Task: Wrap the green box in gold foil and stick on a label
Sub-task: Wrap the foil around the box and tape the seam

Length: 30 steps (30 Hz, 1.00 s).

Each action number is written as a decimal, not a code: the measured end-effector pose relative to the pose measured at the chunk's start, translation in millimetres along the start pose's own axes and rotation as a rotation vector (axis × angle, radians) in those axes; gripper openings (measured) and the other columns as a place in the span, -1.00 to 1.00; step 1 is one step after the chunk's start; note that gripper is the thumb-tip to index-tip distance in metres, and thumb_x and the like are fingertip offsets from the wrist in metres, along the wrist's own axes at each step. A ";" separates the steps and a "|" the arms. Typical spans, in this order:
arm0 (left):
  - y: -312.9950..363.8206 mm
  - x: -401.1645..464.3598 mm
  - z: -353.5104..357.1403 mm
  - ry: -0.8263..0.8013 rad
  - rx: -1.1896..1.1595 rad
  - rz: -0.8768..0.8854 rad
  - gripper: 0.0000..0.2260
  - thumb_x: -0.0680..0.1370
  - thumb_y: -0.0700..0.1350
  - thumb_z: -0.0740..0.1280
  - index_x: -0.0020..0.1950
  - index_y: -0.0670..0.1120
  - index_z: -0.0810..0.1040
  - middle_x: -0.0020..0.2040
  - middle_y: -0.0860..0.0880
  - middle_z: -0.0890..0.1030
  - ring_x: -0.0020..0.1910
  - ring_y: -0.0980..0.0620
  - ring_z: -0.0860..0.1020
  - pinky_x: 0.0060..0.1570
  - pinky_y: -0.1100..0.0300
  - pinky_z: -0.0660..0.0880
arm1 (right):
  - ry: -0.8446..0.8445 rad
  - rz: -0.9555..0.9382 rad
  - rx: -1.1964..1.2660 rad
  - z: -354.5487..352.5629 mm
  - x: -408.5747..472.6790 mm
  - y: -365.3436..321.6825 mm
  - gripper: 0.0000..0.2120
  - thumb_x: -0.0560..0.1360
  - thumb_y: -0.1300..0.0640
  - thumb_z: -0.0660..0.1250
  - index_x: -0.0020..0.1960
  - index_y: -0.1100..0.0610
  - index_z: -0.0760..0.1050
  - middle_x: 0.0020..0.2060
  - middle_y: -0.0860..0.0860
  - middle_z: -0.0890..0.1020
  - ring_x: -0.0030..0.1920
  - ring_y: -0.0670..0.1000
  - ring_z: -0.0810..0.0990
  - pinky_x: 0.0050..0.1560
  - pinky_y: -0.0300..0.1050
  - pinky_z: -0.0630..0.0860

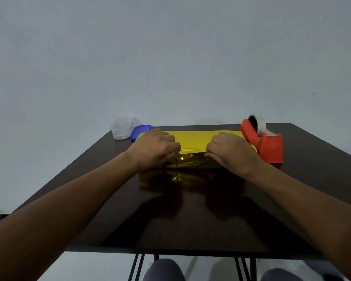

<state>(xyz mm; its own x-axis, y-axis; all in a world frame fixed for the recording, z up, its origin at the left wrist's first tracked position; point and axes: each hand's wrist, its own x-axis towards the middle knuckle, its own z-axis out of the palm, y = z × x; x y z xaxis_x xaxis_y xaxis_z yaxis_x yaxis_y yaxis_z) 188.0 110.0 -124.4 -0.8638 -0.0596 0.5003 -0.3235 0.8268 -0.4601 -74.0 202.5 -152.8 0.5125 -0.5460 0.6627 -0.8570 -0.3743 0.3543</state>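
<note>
A: What is on the far left of the dark table (190, 220)?
B: A see-through plastic tub (123, 127) sits at the far left corner. A blue lid (140, 131) lies just beside it, on its right.

A: And the hands?
B: The left hand (153, 148) is curled and pinches the near edge of the gold foil (193, 138). The right hand (231, 153) is curled too and pinches the same edge. The two hands are a little apart, with crinkled foil between them.

A: Where is the green box?
B: No green shows. The foil covers a flat shape in the far middle of the table, so the box cannot be seen.

A: What is on the right?
B: A red tape holder (265, 144) with a roll of clear tape (257, 122) stands just beside the foil.
</note>
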 end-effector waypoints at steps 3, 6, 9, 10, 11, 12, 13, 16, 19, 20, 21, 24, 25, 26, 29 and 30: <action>-2.3 -7.2 4.3 0.025 0.060 0.071 -0.75 0.65 -0.05 0.20 -0.02 -0.09 0.65 -0.23 -0.04 0.58 -0.26 -0.12 0.53 -0.25 -0.02 0.47 | 0.020 -0.028 -0.004 5.2 -4.1 1.8 -0.90 0.49 0.16 0.51 -0.14 0.16 0.62 -0.26 0.08 0.59 -0.24 0.15 0.56 -0.31 0.08 0.53; -3.6 -9.9 7.6 0.046 0.077 0.101 -0.73 0.66 0.06 0.28 -0.08 -0.07 0.66 -0.28 -0.02 0.56 -0.28 -0.09 0.50 -0.21 0.02 0.43 | 0.054 -0.036 -0.029 8.1 -7.8 1.2 -0.91 0.53 0.14 0.43 -0.13 0.15 0.64 -0.26 0.07 0.59 -0.25 0.15 0.56 -0.31 0.06 0.51; -1.5 1.7 2.3 0.139 -0.026 -0.055 -0.63 0.60 0.22 0.30 -0.18 -0.03 0.68 -0.37 0.04 0.56 -0.34 -0.01 0.51 -0.19 0.12 0.41 | 0.082 -0.036 -0.049 12.1 -12.3 -0.1 -0.92 0.53 0.18 0.41 -0.12 0.16 0.64 -0.28 0.08 0.58 -0.27 0.15 0.55 -0.34 0.02 0.47; -1.8 9.8 -1.5 0.160 -0.071 -0.142 -0.60 0.58 0.26 0.27 -0.16 -0.02 0.68 -0.35 0.06 0.58 -0.32 0.02 0.53 -0.17 0.13 0.42 | 0.085 -0.035 -0.053 13.0 -13.2 -0.2 -0.95 0.53 0.20 0.44 -0.11 0.16 0.64 -0.28 0.08 0.58 -0.28 0.15 0.54 -0.34 0.02 0.45; -3.6 18.5 -4.1 0.133 -0.121 -0.234 -0.56 0.56 0.31 0.22 -0.08 -0.01 0.68 -0.28 0.06 0.61 -0.25 0.03 0.56 -0.12 0.11 0.44 | 0.087 -0.030 -0.056 14.2 -14.1 -0.5 -0.97 0.51 0.22 0.46 -0.10 0.17 0.63 -0.28 0.09 0.58 -0.28 0.14 0.53 -0.34 0.01 0.43; -7.3 26.8 -5.6 0.054 -0.168 -0.319 -0.49 0.55 0.37 0.17 0.04 0.00 0.67 -0.15 0.05 0.66 -0.12 0.03 0.59 -0.04 0.08 0.46 | 0.083 -0.023 -0.057 15.4 -14.7 -1.0 -0.96 0.49 0.23 0.48 -0.10 0.17 0.63 -0.28 0.09 0.58 -0.28 0.14 0.53 -0.34 0.01 0.42; -11.5 34.8 -5.4 -0.056 -0.207 -0.382 -0.40 0.52 0.43 0.11 0.22 0.03 0.62 0.06 0.02 0.67 0.07 0.01 0.58 0.10 0.04 0.46 | 0.074 -0.014 -0.062 15.7 -15.1 -0.8 -0.94 0.48 0.24 0.50 -0.09 0.17 0.63 -0.27 0.09 0.58 -0.27 0.14 0.53 -0.34 0.01 0.41; -22.5 48.7 5.9 -0.395 -0.286 -0.499 -0.21 0.45 0.54 0.02 0.57 0.15 0.30 0.55 -0.02 0.36 0.53 -0.06 0.26 0.46 -0.12 0.21 | 0.073 -0.028 -0.074 17.3 -14.7 -0.6 -0.92 0.47 0.24 0.51 -0.09 0.16 0.61 -0.26 0.09 0.58 -0.27 0.13 0.53 -0.36 0.00 0.40; -23.6 47.5 25.0 -0.605 -0.307 -0.522 -0.27 0.53 0.49 -0.03 0.63 0.19 0.11 0.64 -0.01 0.16 0.61 -0.08 0.11 0.49 -0.20 0.08 | 0.074 -0.034 -0.076 11.1 -14.0 -0.5 -0.75 0.58 0.03 0.37 -0.23 0.11 0.55 -0.36 0.05 0.54 -0.35 0.09 0.51 -0.43 -0.02 0.37; -23.2 44.6 31.0 -0.643 -0.310 -0.525 -0.29 0.55 0.47 -0.05 0.64 0.19 0.04 0.65 -0.02 0.12 0.62 -0.08 0.09 0.49 -0.21 0.06 | 0.077 0.017 -0.070 7.2 -11.4 -1.6 -0.61 0.61 -0.11 0.27 -0.31 0.08 0.48 -0.43 0.02 0.49 -0.41 0.07 0.47 -0.47 -0.04 0.33; -23.0 41.3 36.2 -0.657 -0.310 -0.531 -0.29 0.55 0.46 -0.07 0.64 0.21 -0.02 0.66 -0.02 0.10 0.62 -0.07 0.08 0.50 -0.22 0.04 | 0.098 0.105 -0.043 1.5 -6.1 -3.2 -0.51 0.62 -0.20 0.18 -0.38 0.06 0.39 -0.48 0.00 0.44 -0.46 0.05 0.43 -0.49 -0.06 0.28; -22.1 35.9 40.5 -0.615 -0.307 -0.538 -0.30 0.55 0.47 -0.10 0.64 0.22 -0.05 0.66 -0.03 0.07 0.63 -0.08 0.06 0.50 -0.23 0.01 | 0.255 0.452 0.128 -14.1 24.4 -2.5 -0.47 0.67 -0.18 0.06 -0.41 0.04 0.25 -0.52 -0.06 0.34 -0.47 0.03 0.36 -0.44 -0.09 0.20; -20.9 35.4 39.5 -0.607 -0.309 -0.534 -0.30 0.56 0.47 -0.10 0.64 0.22 -0.05 0.66 -0.03 0.07 0.62 -0.09 0.06 0.51 -0.23 0.01 | 0.250 0.543 0.156 -15.7 37.4 0.6 -0.49 0.68 -0.15 0.07 -0.40 0.03 0.24 -0.50 -0.08 0.34 -0.43 0.03 0.38 -0.39 -0.09 0.18; -19.9 36.0 38.1 -0.606 -0.313 -0.531 -0.30 0.56 0.46 -0.10 0.65 0.21 -0.05 0.66 -0.04 0.07 0.62 -0.09 0.06 0.51 -0.24 0.01 | 0.186 0.608 0.183 -16.1 49.9 4.3 -0.54 0.69 -0.12 0.08 -0.36 0.00 0.27 -0.44 -0.07 0.38 -0.35 0.03 0.42 -0.34 -0.09 0.21; -18.2 36.5 36.8 -0.593 -0.303 -0.530 -0.29 0.55 0.45 -0.10 0.65 0.19 -0.03 0.66 -0.04 0.08 0.62 -0.10 0.07 0.50 -0.25 0.01 | -0.197 0.722 0.271 0.7 74.7 15.5 -0.67 0.68 -0.12 0.10 0.15 0.07 0.52 0.09 0.08 0.58 0.18 0.12 0.49 0.02 0.02 0.45; -18.1 35.5 36.9 -0.577 -0.298 -0.529 -0.29 0.55 0.45 -0.10 0.65 0.18 -0.02 0.66 -0.05 0.09 0.62 -0.11 0.08 0.50 -0.25 0.02 | -0.371 0.721 0.283 8.2 76.6 16.2 -0.58 0.68 -0.15 0.10 0.37 0.07 0.44 0.31 0.11 0.52 0.35 0.17 0.42 0.21 0.11 0.44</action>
<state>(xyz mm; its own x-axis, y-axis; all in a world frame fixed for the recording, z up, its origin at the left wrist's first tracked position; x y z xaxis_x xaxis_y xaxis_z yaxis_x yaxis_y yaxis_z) 149.0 72.2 -125.4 -0.7149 -0.6914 0.1042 -0.6963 0.7176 -0.0160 -48.1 148.5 -101.8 -0.1254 -0.9138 0.3862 -0.9595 0.0127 -0.2816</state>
